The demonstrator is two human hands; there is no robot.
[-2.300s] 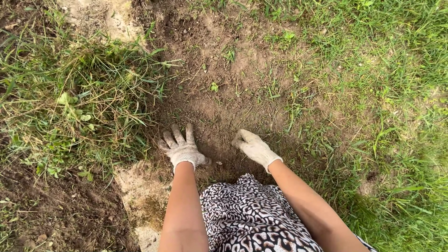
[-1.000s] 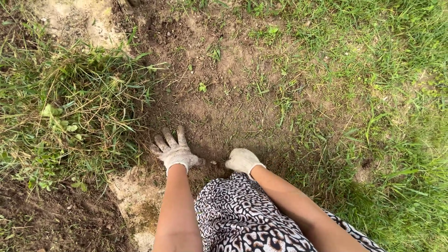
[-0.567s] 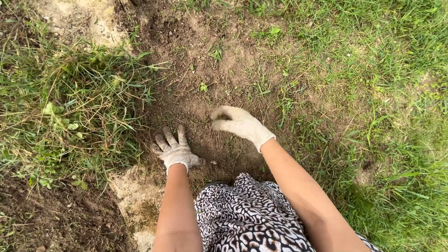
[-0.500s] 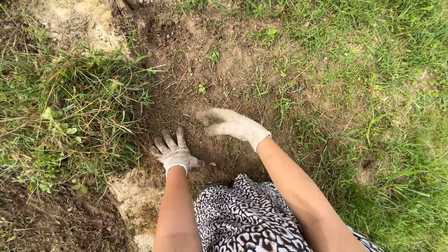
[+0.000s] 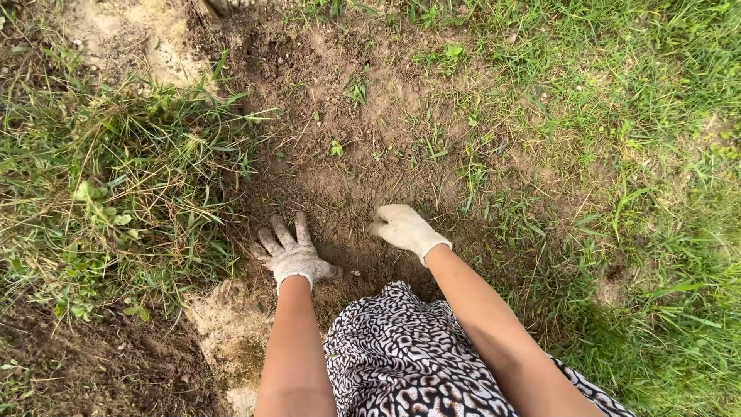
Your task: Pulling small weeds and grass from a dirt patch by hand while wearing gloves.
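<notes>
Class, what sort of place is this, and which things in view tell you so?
Probably a garden or yard: a bare soil patch, rough grass around it, and gloved hands, left hand and right hand, down on the earth.

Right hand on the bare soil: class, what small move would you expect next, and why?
Probably a short rake of the right hand back through the loose brown soil towards the knees. Its gloved fingers curl down into the dirt, while the left hand lies flat with fingers spread, as if bracing, beside the tall grass.
</notes>
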